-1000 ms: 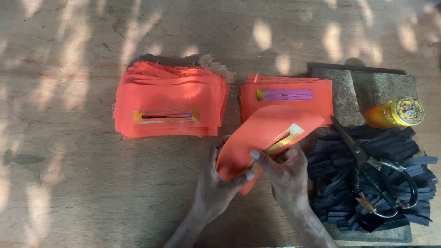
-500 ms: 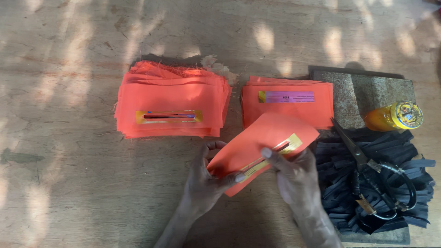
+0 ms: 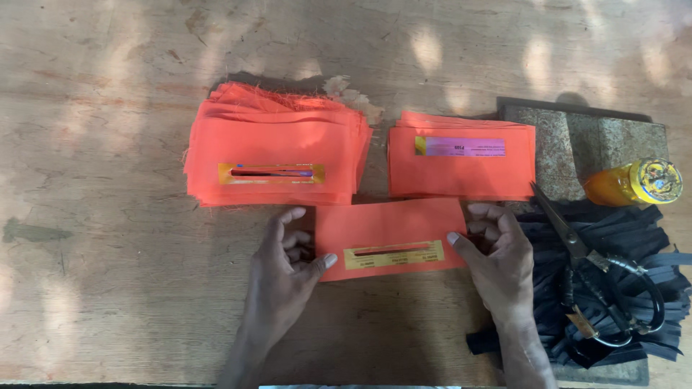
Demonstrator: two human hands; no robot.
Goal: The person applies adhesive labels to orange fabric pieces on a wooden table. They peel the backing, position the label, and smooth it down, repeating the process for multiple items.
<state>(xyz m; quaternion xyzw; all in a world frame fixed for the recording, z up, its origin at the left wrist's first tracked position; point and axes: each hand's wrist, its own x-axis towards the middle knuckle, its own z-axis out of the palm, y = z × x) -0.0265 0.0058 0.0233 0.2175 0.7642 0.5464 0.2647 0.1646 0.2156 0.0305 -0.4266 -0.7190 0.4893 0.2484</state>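
Observation:
An orange cloth piece (image 3: 389,227) with a yellow slit patch lies flat on the wooden table (image 3: 108,288) in front of me. My left hand (image 3: 285,270) pinches its left end, thumb on top. Its right end is pinched by my right hand (image 3: 497,263). Just behind it sit two stacks of the same orange cloth: a thick left stack (image 3: 277,151) topped by a piece with a yellow slit patch, and a thinner right stack (image 3: 461,162) topped by a purple strip.
Black scissors (image 3: 598,277) lie on a heap of black strips (image 3: 613,302) at my right. Behind them stand a speckled stone block (image 3: 584,148) and an orange bottle with a yellow cap (image 3: 634,181) on its side.
The orange piece was held up and bent between both hands; now it is spread flat on the table, with one hand at each end.

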